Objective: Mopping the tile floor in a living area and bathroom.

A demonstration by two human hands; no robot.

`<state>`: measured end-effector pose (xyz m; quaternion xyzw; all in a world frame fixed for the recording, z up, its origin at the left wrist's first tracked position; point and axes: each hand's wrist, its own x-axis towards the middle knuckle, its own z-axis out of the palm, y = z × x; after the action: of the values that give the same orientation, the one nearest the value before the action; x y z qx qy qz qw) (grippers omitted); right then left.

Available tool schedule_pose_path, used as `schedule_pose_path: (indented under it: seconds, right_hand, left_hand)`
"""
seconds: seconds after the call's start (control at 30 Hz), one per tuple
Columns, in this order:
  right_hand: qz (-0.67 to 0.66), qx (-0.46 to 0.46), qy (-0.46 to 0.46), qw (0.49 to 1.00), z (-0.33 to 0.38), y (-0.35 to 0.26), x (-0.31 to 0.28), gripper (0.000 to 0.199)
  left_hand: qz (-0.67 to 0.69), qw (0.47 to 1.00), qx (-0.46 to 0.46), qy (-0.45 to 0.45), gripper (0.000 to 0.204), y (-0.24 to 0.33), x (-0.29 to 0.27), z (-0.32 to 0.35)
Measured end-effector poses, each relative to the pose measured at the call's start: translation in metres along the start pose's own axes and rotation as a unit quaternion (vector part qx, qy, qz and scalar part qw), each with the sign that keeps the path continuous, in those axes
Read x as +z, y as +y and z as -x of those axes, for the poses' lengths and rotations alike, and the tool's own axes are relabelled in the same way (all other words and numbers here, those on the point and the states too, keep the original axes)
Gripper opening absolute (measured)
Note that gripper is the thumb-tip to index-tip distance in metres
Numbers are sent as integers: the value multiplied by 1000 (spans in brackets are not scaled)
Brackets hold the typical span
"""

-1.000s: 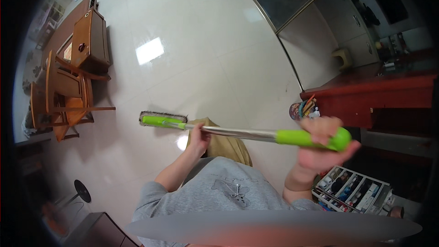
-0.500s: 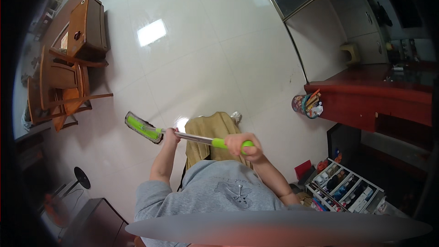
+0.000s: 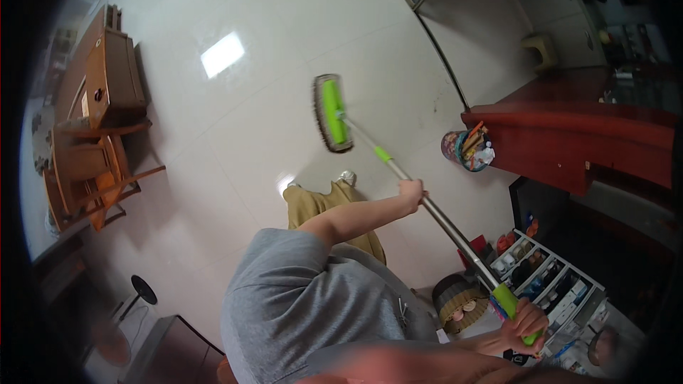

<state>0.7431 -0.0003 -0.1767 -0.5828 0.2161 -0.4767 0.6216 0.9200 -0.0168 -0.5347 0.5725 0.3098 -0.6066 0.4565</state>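
Observation:
A flat mop [image 3: 332, 110] with a green plate and a dark fringed pad is ahead of my feet, over the pale tiled floor [image 3: 277, 35]. Whether its pad touches the tiles I cannot tell. Its silver pole [image 3: 455, 235] runs down to the right across my front. My left hand [image 3: 411, 195] is wrapped round the pole partway along, with that arm stretched across my body. At the low right my right hand [image 3: 524, 325] grips the green end of the handle.
A patterned bin [image 3: 467, 151] full of rubbish stands beside the red desk [image 3: 555, 135] on the right. Nearer are a wicker basket [image 3: 461, 304] and a white shelf rack [image 3: 551, 277] of small goods. Wooden chairs [image 3: 92, 171] and a wooden cabinet [image 3: 110, 82] stand at the left.
The mop head has swung from the left to the floor ahead of me. My left hand has moved right across my body, and my right hand has gone down and right with the handle end.

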Motion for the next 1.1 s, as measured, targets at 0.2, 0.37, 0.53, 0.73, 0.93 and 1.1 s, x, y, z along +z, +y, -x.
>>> schedule_pose_path:
  seconds: [0.2,0.37,0.53,0.73,0.93,1.1]
  right_hand:
    - [149,-94,46,983,-2,25,0,34]
    - [172,-125,-151,965,-48,12,-21,33]
    - [10,-127,-498,857,-105,-28,-43,29]
    - [-160,-104,-623,759,-183,-13,47,28]
    - [-319,-24,-619,717,-216,56,215,21]
    - [-406,49,-615,675,-178,129,415,31]
  left_hand:
    - [-54,991,24,-117,20,16,118,-43]
    - [96,974,22,-206,9,30,140,-46]
    - [234,929,-98,-271,3,29,95,62]
    - [369,895,-79,-239,11,86,-13,105]
    - [547,818,96,-148,9,174,-208,72]
    - [632,750,168,-99,14,258,-393,68]
